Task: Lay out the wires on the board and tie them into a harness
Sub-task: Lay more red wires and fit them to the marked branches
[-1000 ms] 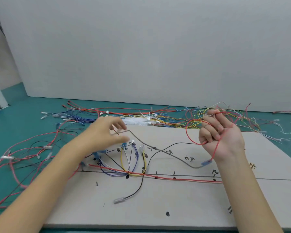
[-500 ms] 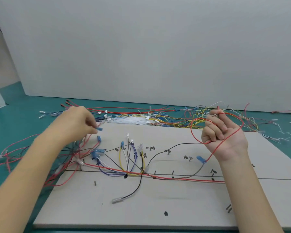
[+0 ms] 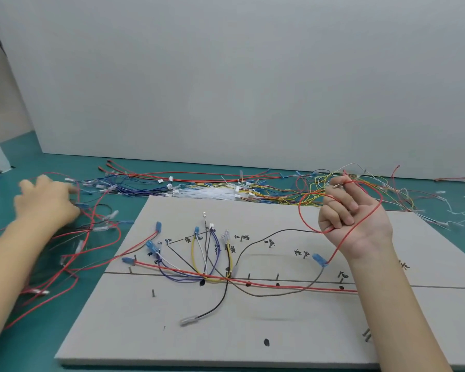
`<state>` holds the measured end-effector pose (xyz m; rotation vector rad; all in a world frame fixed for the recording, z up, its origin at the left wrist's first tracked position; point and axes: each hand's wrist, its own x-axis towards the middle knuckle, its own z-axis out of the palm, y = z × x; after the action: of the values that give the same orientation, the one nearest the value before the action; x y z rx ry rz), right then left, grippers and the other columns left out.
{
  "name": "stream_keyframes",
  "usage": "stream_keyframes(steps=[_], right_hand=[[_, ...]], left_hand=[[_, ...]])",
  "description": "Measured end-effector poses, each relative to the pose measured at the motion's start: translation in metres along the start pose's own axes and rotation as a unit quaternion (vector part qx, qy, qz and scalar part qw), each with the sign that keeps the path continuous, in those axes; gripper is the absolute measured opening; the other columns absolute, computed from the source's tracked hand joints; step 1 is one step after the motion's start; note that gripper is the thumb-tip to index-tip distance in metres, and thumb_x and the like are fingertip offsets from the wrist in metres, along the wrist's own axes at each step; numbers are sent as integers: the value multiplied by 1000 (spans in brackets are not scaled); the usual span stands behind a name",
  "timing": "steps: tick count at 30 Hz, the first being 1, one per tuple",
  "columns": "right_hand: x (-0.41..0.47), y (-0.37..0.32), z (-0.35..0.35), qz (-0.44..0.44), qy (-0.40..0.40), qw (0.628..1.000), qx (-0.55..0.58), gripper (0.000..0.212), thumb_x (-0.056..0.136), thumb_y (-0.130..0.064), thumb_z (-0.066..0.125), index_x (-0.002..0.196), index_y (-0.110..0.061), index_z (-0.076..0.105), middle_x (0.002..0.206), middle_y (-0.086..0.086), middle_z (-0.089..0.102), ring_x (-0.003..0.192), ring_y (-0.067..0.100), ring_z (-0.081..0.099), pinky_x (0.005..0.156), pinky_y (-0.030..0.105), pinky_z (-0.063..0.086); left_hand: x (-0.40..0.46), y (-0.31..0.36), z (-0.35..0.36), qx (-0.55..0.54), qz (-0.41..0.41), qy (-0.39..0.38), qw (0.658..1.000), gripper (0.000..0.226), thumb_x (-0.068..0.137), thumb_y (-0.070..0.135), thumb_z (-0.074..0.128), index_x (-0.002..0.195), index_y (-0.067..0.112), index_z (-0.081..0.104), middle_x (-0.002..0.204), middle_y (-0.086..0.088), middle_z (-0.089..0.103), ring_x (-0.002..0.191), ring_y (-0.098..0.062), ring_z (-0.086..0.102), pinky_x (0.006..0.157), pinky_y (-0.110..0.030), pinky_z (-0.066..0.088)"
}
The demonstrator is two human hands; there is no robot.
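Note:
A grey layout board point(image 3: 253, 331) lies on the green table, with nails, black lines and handwritten labels. Several wires lie on it: yellow, white, blue and black loops point(image 3: 204, 253) and a long red wire point(image 3: 279, 285) along the line. My right hand point(image 3: 352, 226) is raised above the board's right part, palm up, fingers curled round a looped red wire point(image 3: 304, 213) whose blue terminal point(image 3: 320, 259) hangs down. My left hand point(image 3: 46, 202) is blurred, left of the board, over a tangle of red and black wires point(image 3: 91, 229). Whether it holds any wire is unclear.
Behind the board lies a long pile of loose wires point(image 3: 199, 189) in red, blue, white and yellow, reaching to the right edge. A grey wall point(image 3: 253, 89) closes the back. More red wires spread over the green table point(image 3: 16, 146) at the left.
My left hand has left the board and swung out left to the red and black wire tangle. The grey-brown wire it held now lies on the board. My right hand has barely moved.

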<state>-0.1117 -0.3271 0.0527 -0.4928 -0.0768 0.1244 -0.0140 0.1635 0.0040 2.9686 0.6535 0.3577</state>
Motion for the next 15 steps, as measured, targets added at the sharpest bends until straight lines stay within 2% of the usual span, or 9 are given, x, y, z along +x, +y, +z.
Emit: stream_keyframes(steps=[2, 4, 5, 6, 7, 9, 12, 15], right_hand=[[1, -2, -1, 4, 1, 1000, -7, 27, 96, -24, 37, 75, -19, 53, 45, -6, 29, 38, 9, 11, 36, 21, 18], [0, 1, 0, 0, -4, 1000, -18, 25, 94, -23, 39, 75, -19, 54, 45, -6, 29, 38, 9, 10, 37, 21, 18], [0, 1, 0, 1, -9, 1000, -16, 24, 93, -23, 39, 75, -19, 53, 45, -6, 29, 38, 9, 10, 36, 21, 18], [0, 1, 0, 2, -14, 1000, -18, 23, 93, -23, 39, 74, -19, 53, 44, -6, 29, 38, 9, 11, 36, 21, 18], [0, 0, 0, 3, -15, 1000, -18, 24, 92, -23, 39, 74, -19, 54, 44, -6, 29, 38, 9, 11, 36, 22, 18], [0, 0, 0, 3, -13, 1000, -17, 23, 92, -22, 40, 74, -20, 53, 44, -6, 29, 38, 9, 10, 36, 22, 18], [1, 1, -1, 8, -14, 1000, -19, 22, 94, -23, 39, 75, -21, 52, 44, -6, 30, 38, 9, 10, 36, 22, 17], [2, 1, -1, 13, -18, 999, -24, 23, 95, -24, 37, 76, -21, 51, 45, -6, 30, 38, 10, 10, 36, 22, 18]], left_hand=[[-18, 17, -11, 1, 57, 29, 998, 53, 72, 27, 75, 122, 40, 62, 126, -9, 51, 115, -35, 37, 95, -45, 34], [-41, 38, -25, -37, 163, 41, 985, 39, 73, 29, 75, 107, 45, 66, 118, 0, 59, 111, -29, 45, 92, -42, 34], [-54, 49, -32, -103, 205, -5, 973, 25, 75, 28, 75, 93, 45, 68, 109, 4, 65, 104, -22, 54, 88, -39, 40], [-66, 57, -38, -171, 232, -87, 954, 15, 78, 28, 75, 81, 42, 71, 95, 8, 71, 90, -13, 61, 81, -35, 45], [-76, 63, -42, -207, 246, -172, 931, 10, 81, 30, 74, 74, 37, 73, 81, 9, 72, 75, -5, 63, 74, -31, 48], [-89, 68, -46, -206, 258, -276, 903, 17, 82, 42, 72, 70, 29, 72, 68, 4, 71, 58, -7, 59, 68, -29, 46], [-92, 64, -43, -205, 240, -293, 902, 31, 79, 49, 72, 68, 21, 69, 63, -2, 68, 55, -11, 54, 65, -29, 44], [-92, 59, -40, -223, 233, -298, 899, 25, 81, 45, 72, 69, 23, 70, 65, 0, 69, 56, -7, 58, 68, -34, 49]])
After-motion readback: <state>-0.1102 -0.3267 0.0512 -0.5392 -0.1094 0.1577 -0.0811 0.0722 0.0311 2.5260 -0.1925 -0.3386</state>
